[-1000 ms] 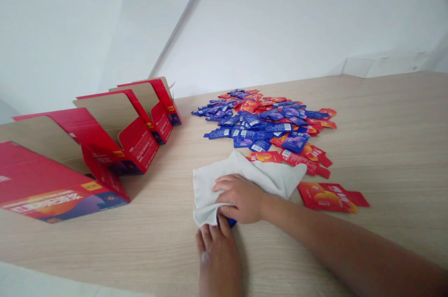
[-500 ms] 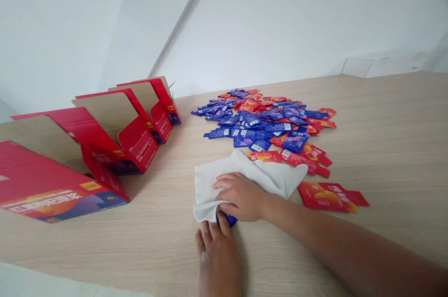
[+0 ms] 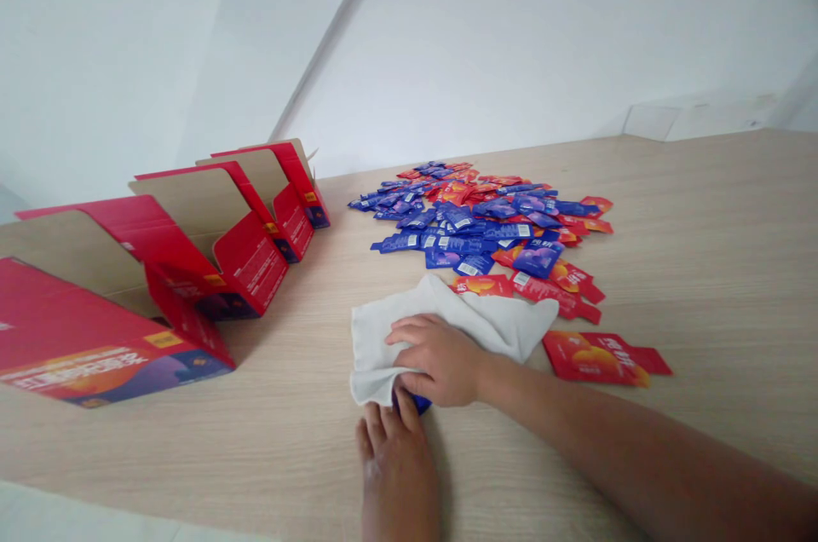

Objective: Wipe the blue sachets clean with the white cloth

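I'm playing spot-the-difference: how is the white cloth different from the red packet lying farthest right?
The white cloth is plain and pale; the red packet has orange pictures and white writing.
The cloth is bigger; the packet is smaller.
The cloth is rumpled in folds; the packet looks smooth and flat.
The right hand rests on the cloth; neither hand touches the packet.
Both are on the table.

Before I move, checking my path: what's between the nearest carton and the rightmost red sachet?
In the head view, the white cloth, with the right hand on it.
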`<state>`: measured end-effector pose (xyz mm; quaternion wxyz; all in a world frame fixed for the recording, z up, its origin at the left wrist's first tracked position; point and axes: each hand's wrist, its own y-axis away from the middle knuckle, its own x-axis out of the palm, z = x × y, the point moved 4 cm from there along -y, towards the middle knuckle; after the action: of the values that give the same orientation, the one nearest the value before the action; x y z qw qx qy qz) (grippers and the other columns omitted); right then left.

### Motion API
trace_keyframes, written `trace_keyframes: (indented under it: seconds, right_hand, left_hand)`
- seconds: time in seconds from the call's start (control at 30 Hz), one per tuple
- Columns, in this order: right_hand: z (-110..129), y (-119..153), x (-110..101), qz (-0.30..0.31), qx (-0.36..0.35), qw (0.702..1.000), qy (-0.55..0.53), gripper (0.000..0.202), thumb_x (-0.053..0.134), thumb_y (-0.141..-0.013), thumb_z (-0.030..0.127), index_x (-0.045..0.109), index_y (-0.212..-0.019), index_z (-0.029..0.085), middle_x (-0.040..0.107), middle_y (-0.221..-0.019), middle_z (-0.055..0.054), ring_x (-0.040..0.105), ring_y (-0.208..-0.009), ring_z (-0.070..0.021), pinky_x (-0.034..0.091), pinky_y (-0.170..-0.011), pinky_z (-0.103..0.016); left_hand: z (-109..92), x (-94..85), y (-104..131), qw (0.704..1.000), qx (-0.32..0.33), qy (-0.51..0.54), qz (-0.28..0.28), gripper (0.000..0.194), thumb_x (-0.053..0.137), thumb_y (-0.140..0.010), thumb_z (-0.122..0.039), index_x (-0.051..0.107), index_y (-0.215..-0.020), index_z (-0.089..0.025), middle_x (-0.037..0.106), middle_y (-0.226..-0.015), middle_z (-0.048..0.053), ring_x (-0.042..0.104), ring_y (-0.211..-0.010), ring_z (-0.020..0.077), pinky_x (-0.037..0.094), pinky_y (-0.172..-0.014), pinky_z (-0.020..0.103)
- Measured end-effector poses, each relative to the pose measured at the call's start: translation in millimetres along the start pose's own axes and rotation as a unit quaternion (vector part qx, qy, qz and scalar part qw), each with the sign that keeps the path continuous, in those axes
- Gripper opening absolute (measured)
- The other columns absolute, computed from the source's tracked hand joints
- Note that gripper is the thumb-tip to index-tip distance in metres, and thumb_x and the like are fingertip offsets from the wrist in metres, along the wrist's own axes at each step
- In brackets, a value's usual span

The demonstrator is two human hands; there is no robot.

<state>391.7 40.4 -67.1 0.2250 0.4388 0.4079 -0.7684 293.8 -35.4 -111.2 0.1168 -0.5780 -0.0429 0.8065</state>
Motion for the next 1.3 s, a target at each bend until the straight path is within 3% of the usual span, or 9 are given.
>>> trace_keyframes:
  seconds: [0.33,0.5,0.63,1.0,1.17,1.3]
  right_hand:
    - [-14,-1,0,-0.027,0.121,0.992,0.025,0.033,0.047,-0.092,0.039,0.071,-0.089,0.017,0.062,-0.118,-0.01,0.049,-0.114,-0.0245,0.034,-0.099,-0.042]
    - [-6,0,-7,-0.054,0.064,0.996,0.011,0.024,0.054,-0.087,0.033,0.07,-0.081,0.017,0.056,-0.127,-0.008,0.049,-0.115,-0.0238,0.033,-0.101,-0.041]
    - [-1,0,-3,-0.035,0.027,0.999,0.009,0.023,0.058,-0.084,0.035,0.07,-0.075,0.017,0.059,-0.124,-0.007,0.049,-0.115,-0.024,0.032,-0.101,-0.042]
    - [-15,-1,-5,-0.036,0.158,0.985,0.052,0.036,0.046,-0.092,0.04,0.072,-0.083,0.016,0.061,-0.119,-0.012,0.05,-0.112,-0.0248,0.032,-0.099,-0.043]
    - [-8,0,-8,-0.062,0.09,0.993,0.031,0.03,0.051,-0.089,0.037,0.071,-0.08,0.017,0.059,-0.123,-0.009,0.05,-0.113,-0.024,0.034,-0.099,-0.041]
    - [0,0,-3,-0.039,0.02,0.999,0.014,0.025,0.058,-0.084,0.036,0.07,-0.074,0.017,0.061,-0.121,-0.007,0.049,-0.115,-0.0238,0.032,-0.101,-0.041]
  left_hand:
    - [-2,-11.5,-1,1.0,-0.018,-0.003,-0.005,0.052,0.03,-0.082,0.006,0.056,-0.123,-0.012,0.064,-0.12,0.015,0.06,-0.111,0.0272,0.053,-0.088,0.04]
    - [-2,-7.9,0,1.0,-0.019,0.006,-0.004,0.051,0.031,-0.082,0.006,0.055,-0.124,-0.011,0.063,-0.121,0.017,0.059,-0.112,0.0283,0.052,-0.09,0.041]
    - [-3,-7.3,0,1.0,-0.022,0.006,0.0,0.05,0.03,-0.082,0.005,0.056,-0.123,-0.011,0.062,-0.123,0.017,0.057,-0.115,0.0292,0.051,-0.091,0.042]
    - [-2,-8.1,-1,1.0,-0.026,0.0,0.002,0.051,0.033,-0.082,0.005,0.056,-0.123,-0.012,0.064,-0.121,0.016,0.059,-0.113,0.027,0.052,-0.09,0.04]
    - [-2,-9.3,0,1.0,-0.021,-0.003,-0.008,0.049,0.032,-0.083,0.004,0.055,-0.123,-0.011,0.064,-0.12,0.016,0.059,-0.112,0.0281,0.052,-0.089,0.041]
    - [-2,-7.8,0,1.0,-0.016,-0.001,-0.003,0.05,0.031,-0.082,0.005,0.056,-0.122,-0.012,0.063,-0.122,0.015,0.058,-0.114,0.0282,0.052,-0.09,0.041]
